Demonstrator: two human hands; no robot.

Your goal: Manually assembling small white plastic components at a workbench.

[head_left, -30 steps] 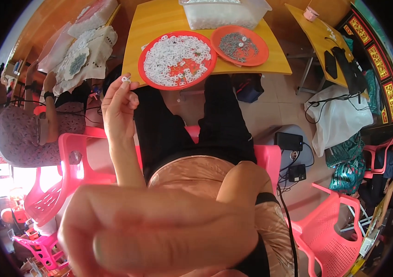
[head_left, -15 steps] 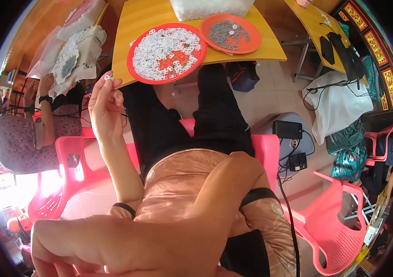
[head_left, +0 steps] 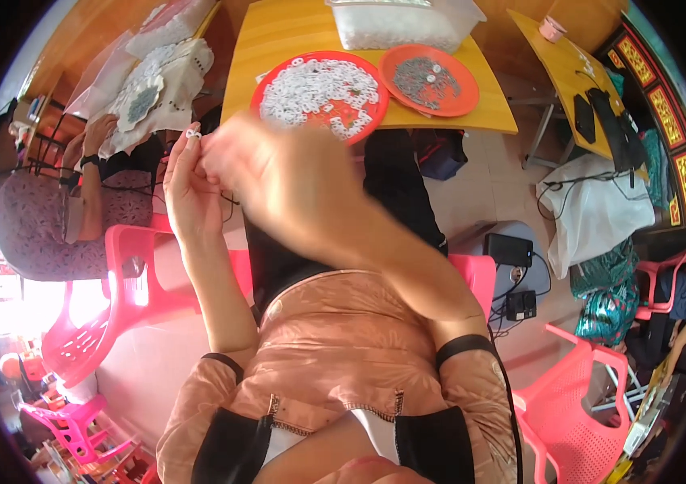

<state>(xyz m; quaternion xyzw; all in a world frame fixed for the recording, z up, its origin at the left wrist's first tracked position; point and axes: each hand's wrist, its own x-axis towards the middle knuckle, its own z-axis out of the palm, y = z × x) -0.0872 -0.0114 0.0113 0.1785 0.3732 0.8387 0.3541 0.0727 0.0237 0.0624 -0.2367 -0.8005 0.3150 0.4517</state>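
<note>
Just off the near left corner of the smooth yellow table [head_left: 278, 24], the left hand [head_left: 195, 192] pinches a small white piece [head_left: 193, 135], similar bits [head_left: 302, 90] heaped in a round red tray [head_left: 383, 106] beside a shallow orange plate [head_left: 469, 93] of grainy grey parts [head_left: 417, 79]. The right hand [head_left: 274, 165], drawn back toward the person's head half a second ago, now blurs beside the left, its grip impossible to tell

White piece [head_left: 193, 134] in left fingers [head_left: 186, 159]
</note>
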